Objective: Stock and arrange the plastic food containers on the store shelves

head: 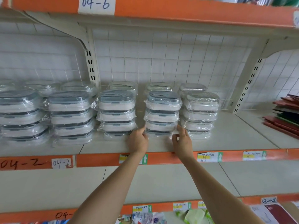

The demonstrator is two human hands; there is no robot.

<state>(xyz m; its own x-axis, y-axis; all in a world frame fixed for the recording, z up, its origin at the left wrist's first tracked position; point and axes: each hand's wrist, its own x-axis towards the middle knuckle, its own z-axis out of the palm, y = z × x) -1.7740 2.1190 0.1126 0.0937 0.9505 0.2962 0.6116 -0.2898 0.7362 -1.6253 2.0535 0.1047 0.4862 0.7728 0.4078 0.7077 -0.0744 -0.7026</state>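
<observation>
Head view shows a stack of wrapped food containers [162, 113] near the front of the shelf [226, 135], between two similar stacks and well ahead of the back row. Its bottom container is gripped at both lower corners: the left hand [138, 141] pinches the wrapping on one side, the right hand [182, 143] curls on the other. The step looks like squaring this stack into line; next likely comes an even two-sided nudge, kept low so it does not topple.
</observation>
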